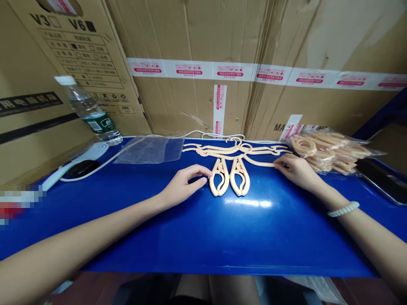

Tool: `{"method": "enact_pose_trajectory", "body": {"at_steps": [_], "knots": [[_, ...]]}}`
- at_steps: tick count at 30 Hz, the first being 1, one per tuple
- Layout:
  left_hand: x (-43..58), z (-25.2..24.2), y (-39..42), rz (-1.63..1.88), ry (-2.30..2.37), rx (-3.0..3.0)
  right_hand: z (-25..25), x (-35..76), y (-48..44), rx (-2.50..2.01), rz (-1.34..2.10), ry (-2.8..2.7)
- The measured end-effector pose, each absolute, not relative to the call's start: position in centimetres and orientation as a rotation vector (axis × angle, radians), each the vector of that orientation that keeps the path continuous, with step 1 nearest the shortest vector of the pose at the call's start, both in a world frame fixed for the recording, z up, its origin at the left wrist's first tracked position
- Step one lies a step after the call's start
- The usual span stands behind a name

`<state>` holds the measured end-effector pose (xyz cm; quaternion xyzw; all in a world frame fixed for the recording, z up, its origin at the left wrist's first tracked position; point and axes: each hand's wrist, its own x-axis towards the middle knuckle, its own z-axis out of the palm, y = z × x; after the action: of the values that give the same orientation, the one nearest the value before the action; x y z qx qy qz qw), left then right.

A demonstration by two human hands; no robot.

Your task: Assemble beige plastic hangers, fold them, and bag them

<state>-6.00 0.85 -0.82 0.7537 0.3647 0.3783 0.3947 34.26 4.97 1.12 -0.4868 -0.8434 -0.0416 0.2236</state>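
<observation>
A cream plastic hanger point(235, 153) lies flat on the blue table point(203, 228), its arms spread left and right and two clip loops point(229, 182) pointing toward me. My left hand point(184, 185) rests on the table beside the left clip loop, its curled fingertips touching the loop's edge. My right hand point(295, 170) rests palm down at the right arm of the hanger, fingers pressed on its lower bar. A bead bracelet point(343, 209) sits on my right wrist.
A clear bag of more cream hangers point(330, 151) lies at the right, with a dark phone point(383, 180) beside it. An empty clear plastic bag point(151, 149) lies at the back left, near a water bottle point(90, 111) and a white handheld fan point(76, 167). Cardboard boxes point(241, 63) wall the back.
</observation>
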Motion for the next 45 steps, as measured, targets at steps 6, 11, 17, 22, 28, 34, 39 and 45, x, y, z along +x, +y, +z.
{"method": "enact_pose_trajectory", "body": {"at_steps": [6, 11, 17, 22, 28, 34, 39, 45], "knots": [[-5.9, -0.6, 0.8, 1.006, 0.945, 1.822, 1.7, 33.6, 4.5, -1.378, -0.073, -2.238], [-6.0, -0.2, 0.8, 1.027, 0.986, 1.748, 2.1, 33.6, 4.1, -1.410, -0.002, -2.146], [-6.1, -0.7, 1.2, 1.105, 0.994, 1.636, 2.9, 33.7, 3.7, -1.350, 0.029, -2.049], [-5.8, -1.1, 1.5, 1.184, 1.022, 1.457, 3.3, 33.5, 3.3, -1.294, 0.021, -1.971], [-5.4, -1.2, 1.6, 1.254, 1.020, 1.244, 3.6, 32.4, 2.2, -1.247, -0.035, -2.026], [-5.2, -1.1, 1.3, 1.328, 0.983, 1.218, 4.2, 30.6, 0.7, -1.129, -0.078, -2.161], [-5.1, -1.2, 1.0, 1.279, 0.948, 1.374, 4.4, 29.9, 0.1, -1.114, -0.083, -2.229], [-5.1, -1.1, 0.3, 1.155, 0.960, 1.787, 4.0, 29.3, -0.6, -1.070, -0.034, -2.287]]}}
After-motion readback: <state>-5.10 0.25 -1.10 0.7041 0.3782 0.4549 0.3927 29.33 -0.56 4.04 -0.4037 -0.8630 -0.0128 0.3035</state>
